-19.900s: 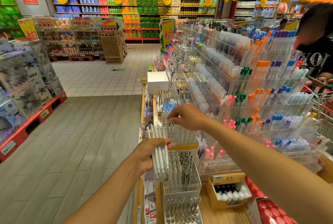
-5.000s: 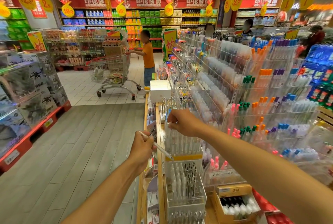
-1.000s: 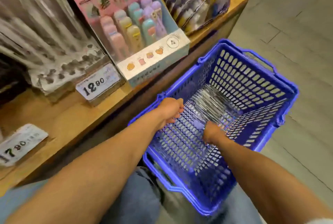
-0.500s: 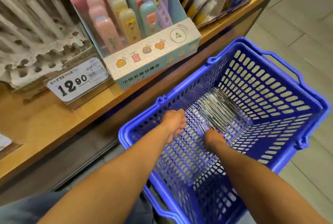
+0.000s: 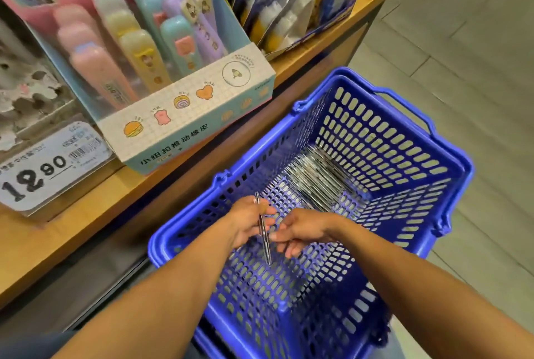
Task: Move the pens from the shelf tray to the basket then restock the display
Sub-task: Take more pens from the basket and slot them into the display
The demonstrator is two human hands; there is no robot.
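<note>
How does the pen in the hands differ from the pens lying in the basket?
The single pen is gripped by the left hand above the basket floor; the pen pile lies loose on it. The single pen points toward the camera; the pile runs diagonally toward the far wall of the blue basket. Both look slim and silvery.

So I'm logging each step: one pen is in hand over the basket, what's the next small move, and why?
Probably lay the pen onto the pile of pens: the left hand holds it above the blue basket, and the right hand holds nothing.
</note>
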